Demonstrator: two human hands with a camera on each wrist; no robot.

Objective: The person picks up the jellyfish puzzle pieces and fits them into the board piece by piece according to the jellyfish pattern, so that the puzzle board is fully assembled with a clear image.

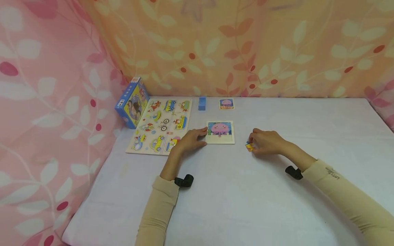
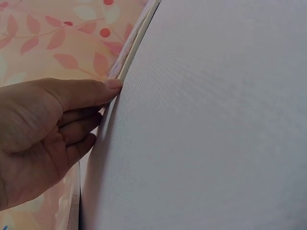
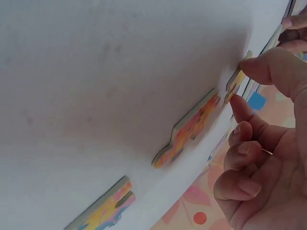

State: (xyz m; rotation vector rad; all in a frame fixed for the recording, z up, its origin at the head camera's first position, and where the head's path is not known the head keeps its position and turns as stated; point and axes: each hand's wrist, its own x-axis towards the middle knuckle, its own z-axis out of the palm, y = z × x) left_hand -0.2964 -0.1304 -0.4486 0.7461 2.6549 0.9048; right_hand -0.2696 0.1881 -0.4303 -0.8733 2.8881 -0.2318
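My left hand [image 1: 191, 140] holds the left edge of a small framed puzzle board [image 1: 220, 140] showing a pink jellyfish; its lower strip is bare. In the left wrist view, the left hand [image 2: 43, 124] has its fingertips at the board's thin edge. Right of the board, my right hand [image 1: 267, 142] pinches a yellow, red and blue puzzle piece [image 1: 249, 147] between thumb and forefinger, low over the table. In the right wrist view, a long orange piece [image 3: 189, 129] and a yellow-blue piece [image 3: 103, 211] lie near that hand; the head view hides both.
A blue block [image 1: 201, 103] and a jellyfish picture card [image 1: 226, 104] lie behind the board. On the left is a peg puzzle board [image 1: 144, 137] with vehicle pictures, a blue box [image 1: 132, 102] standing at its corner. Patterned cloth [image 1: 215, 48] hangs behind the table.
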